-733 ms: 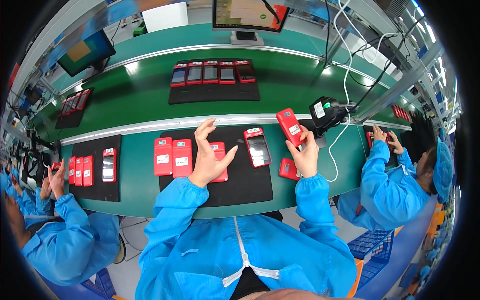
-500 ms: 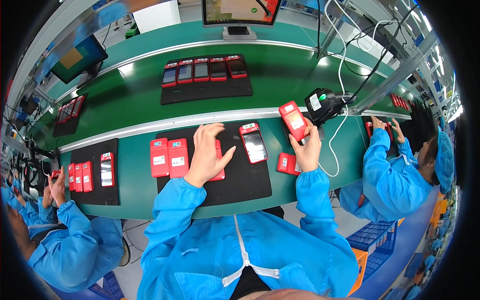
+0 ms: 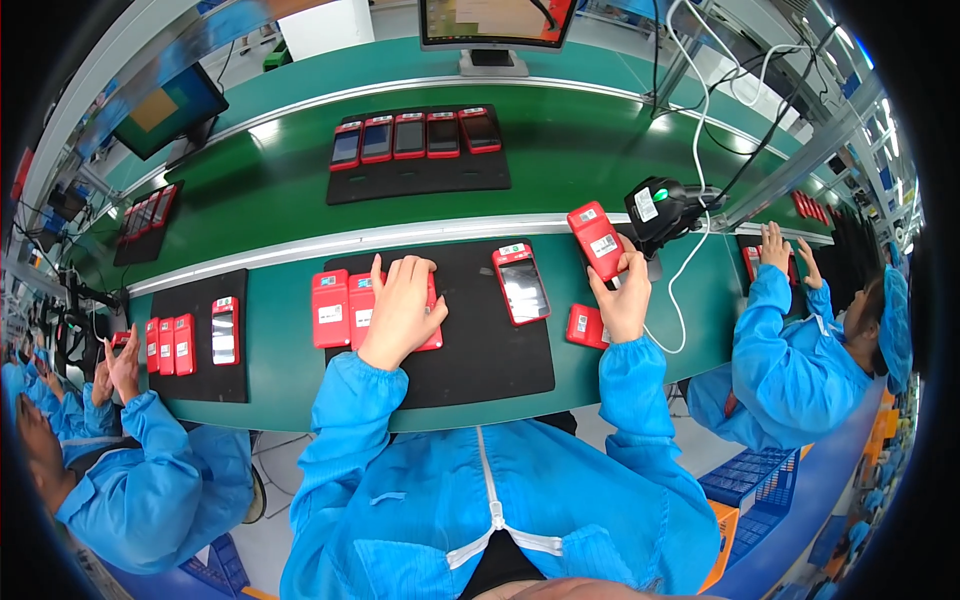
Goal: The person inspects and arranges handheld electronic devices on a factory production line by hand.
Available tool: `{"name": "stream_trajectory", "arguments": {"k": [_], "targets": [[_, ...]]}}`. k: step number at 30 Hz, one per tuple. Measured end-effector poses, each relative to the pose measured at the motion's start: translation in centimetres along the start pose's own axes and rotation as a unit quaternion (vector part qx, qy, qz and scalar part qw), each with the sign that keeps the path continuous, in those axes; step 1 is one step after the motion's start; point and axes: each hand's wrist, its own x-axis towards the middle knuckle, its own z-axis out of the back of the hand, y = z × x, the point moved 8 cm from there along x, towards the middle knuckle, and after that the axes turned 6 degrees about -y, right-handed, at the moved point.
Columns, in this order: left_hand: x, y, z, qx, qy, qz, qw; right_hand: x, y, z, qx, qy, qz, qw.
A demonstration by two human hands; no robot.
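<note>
My right hand (image 3: 624, 296) grips a red handheld terminal (image 3: 595, 241), tilted, with its white label facing up. It is just left of a black barcode scanner (image 3: 654, 212) showing a green light. Below that hand, another red terminal (image 3: 586, 325) lies on the green table, partly covered by the hand. My left hand (image 3: 402, 312) is over a row of red terminals, fingers apart, hiding part of the rightmost one. At the row's left end is a labelled red terminal (image 3: 330, 310), back up. Between my hands, a red terminal with a lit screen (image 3: 522, 284) rests on the black mat (image 3: 480, 365).
A raised dark mat (image 3: 420, 180) farther back carries several red terminals, screens up. Behind it stands a monitor (image 3: 493, 30). A white cable (image 3: 690, 290) hangs past the scanner. Co-workers in blue sit left (image 3: 160, 500) and right (image 3: 790, 360), their hands near similar terminals.
My left hand has come down closer to the red terminals. My right hand still holds its terminal beside the scanner, now turned slightly. The whole view has shifted a little.
</note>
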Motion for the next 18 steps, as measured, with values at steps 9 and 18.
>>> {"name": "stream_trajectory", "arguments": {"k": [9,18], "targets": [[0.4,1.1,0.4,-0.034,-0.02,0.009,0.999,-1.8,4.8,-3.6,0.238,0.154,-0.055,0.957],[1.3,-0.7,2.4,-0.073,-0.086,-0.041,0.993,-2.8,10.6,-7.7,0.26,0.31,0.003,0.915]]}}
